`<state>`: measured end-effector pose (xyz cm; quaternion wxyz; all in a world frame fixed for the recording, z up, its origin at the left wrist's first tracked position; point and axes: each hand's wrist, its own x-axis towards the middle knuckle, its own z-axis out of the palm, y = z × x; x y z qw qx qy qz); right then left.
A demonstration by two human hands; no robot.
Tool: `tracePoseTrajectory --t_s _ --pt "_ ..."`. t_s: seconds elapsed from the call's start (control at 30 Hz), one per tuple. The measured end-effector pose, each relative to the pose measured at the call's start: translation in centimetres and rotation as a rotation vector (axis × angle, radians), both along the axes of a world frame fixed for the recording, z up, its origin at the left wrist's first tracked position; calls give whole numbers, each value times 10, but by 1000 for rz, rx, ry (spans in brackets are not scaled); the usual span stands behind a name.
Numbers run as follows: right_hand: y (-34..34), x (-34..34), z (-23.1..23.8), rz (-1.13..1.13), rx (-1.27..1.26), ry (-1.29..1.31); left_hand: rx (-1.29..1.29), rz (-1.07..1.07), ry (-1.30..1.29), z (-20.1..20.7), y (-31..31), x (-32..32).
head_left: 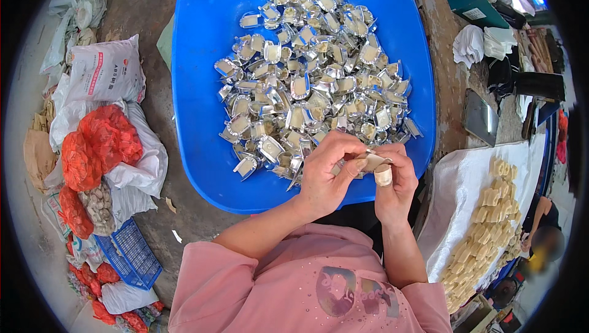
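My left hand [332, 167] and my right hand [396, 182] meet over the near edge of a big blue tub [205, 44]. Between their fingertips they grip one small beige part [374, 160], mostly covered by the fingers. A pale wrap, like tape or a finger cot, covers the tip of my right thumb [383, 176]. Inside the tub lies a wide heap of small shiny silver parts with beige faces [300, 87], just beyond my hands.
On the right, rows of small beige pieces [481, 235] lie on a white cloth [448, 192]. To the left are a white sack [105, 72], orange-red bags [110, 136] and a blue crate [132, 250]. Another person [543, 235] is at the far right.
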<state>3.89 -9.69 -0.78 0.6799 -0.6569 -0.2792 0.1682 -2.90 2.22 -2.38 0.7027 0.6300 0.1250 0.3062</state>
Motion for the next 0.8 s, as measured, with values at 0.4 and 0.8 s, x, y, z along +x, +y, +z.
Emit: tracePoseTrajectory --t_s 0.4,0.8 --pt "-2 4 -20 -97 -106 -48 126 -123 161 -18 1 4" --pt "-34 53 -31 -260 -657 -471 645 245 781 -81 143 5"
